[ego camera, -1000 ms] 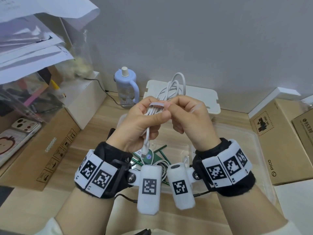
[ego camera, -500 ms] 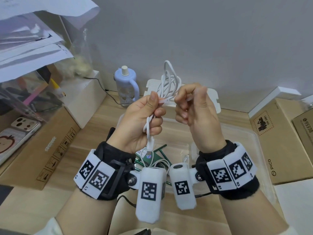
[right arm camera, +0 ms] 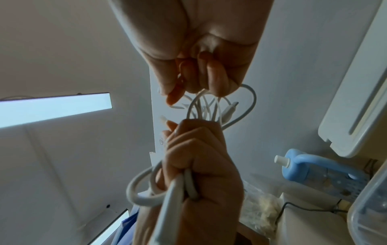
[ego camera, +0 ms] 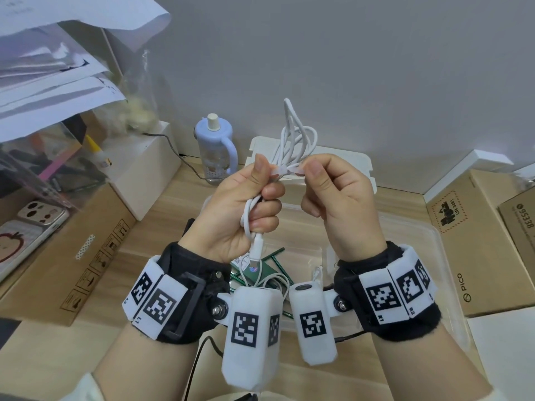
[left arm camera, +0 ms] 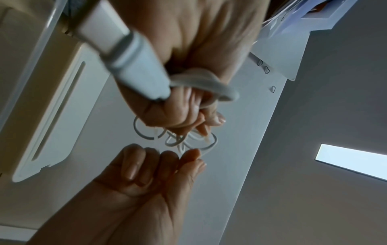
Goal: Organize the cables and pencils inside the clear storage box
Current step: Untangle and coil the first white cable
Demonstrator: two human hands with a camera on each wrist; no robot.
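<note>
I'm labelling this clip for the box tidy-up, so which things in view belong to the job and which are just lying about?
Job:
- white cable, gripped by left hand
- tie, pinched by right hand
- clear box
- green pencils in it
- box lid

Lying about:
- blue bottle
- cardboard boxes
- phones
- papers

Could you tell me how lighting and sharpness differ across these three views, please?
Head view: evenly lit and sharp, edges bowed by the wide lens. Left wrist view: dim and soft, the left hand backlit. Right wrist view: a ceiling light glares, the white cable blurred.
</note>
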